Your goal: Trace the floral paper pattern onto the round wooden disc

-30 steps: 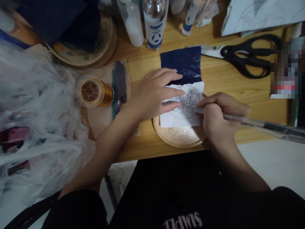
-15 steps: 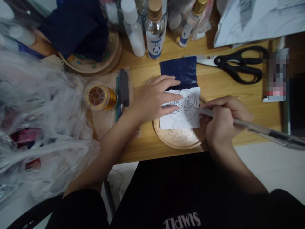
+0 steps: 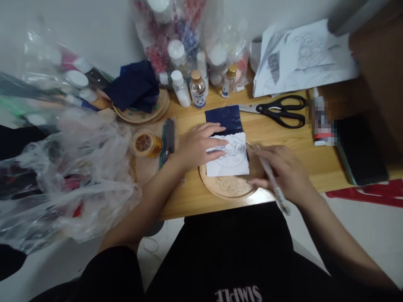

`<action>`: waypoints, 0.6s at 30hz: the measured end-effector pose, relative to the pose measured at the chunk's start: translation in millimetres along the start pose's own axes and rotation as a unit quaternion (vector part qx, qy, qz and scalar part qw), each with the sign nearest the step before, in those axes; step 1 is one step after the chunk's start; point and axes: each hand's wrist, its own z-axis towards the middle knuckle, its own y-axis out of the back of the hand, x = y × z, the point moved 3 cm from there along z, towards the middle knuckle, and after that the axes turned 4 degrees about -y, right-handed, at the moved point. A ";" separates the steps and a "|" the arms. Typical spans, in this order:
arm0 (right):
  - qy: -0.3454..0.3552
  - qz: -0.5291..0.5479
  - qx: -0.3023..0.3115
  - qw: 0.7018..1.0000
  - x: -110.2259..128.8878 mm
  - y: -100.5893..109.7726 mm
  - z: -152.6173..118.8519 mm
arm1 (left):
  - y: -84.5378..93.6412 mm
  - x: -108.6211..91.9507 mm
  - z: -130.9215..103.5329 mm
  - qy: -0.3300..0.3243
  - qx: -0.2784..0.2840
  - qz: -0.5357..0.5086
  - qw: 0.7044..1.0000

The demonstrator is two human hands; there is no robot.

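My left hand (image 3: 200,144) lies with fingers spread on a white sheet of paper (image 3: 229,168) that carries a printed flower drawing in a circle. Beneath and beyond the sheet, a piece of dark blue carbon paper (image 3: 223,118) shows. Both rest over a round wooden board (image 3: 214,184), whose near part bears drawn flower outlines. Just right of the board, my right hand (image 3: 288,172) holds a slim clear pen (image 3: 270,175), blurred by motion. The pen slants across the fingers, its lower end toward me, apart from the paper.
Black-handled scissors (image 3: 280,111) lie behind the paper. A tube (image 3: 321,119) and a dark phone (image 3: 362,151) are at the right. Small bottles (image 3: 198,90) stand at the back. On the left are a spool of golden thread (image 3: 147,144), pens (image 3: 168,136) and plastic bags (image 3: 103,180).
My right hand has drawn the pen away from the paper and turned it, loosening its fingers around it. My left hand stays on the sheet. The camera view has tilted upward.
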 end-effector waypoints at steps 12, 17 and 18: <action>0.140 -0.153 -0.005 0.978 2.7 -13.8 9.6 | -3.3 3.9 0.0 -0.001 0.009 0.014 1.000; 0.148 -0.136 0.055 0.978 2.5 -15.0 23.9 | -2.9 4.9 -0.1 0.000 0.017 0.014 1.000; 0.145 -0.116 0.065 0.980 2.6 -14.9 27.0 | -2.7 4.9 0.0 -0.001 0.018 0.014 1.000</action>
